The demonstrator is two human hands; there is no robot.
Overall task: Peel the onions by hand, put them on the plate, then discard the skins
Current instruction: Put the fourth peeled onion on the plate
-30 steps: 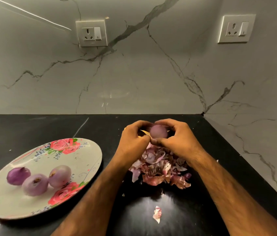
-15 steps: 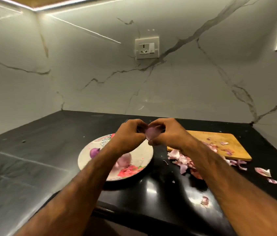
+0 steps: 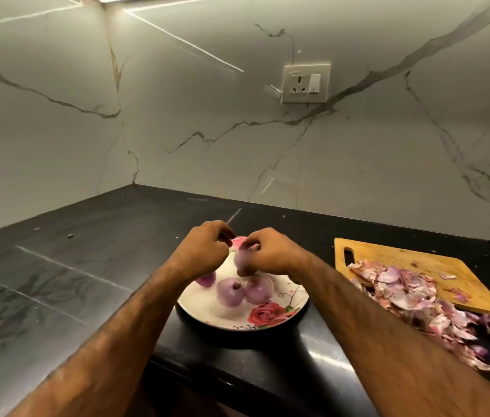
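Holding smooth round onion [image 3: 242, 259] in right hand [image 3: 271, 253] above floral plate [image 3: 207, 313].

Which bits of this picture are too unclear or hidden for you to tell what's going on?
Head view, the only one:
Onion in the right hand: motion-blurred, so leftover skin cannot be judged.
Left hand: its curled fingers hide whether they pinch anything.
Leftmost onion on the plate: partly behind the left hand.
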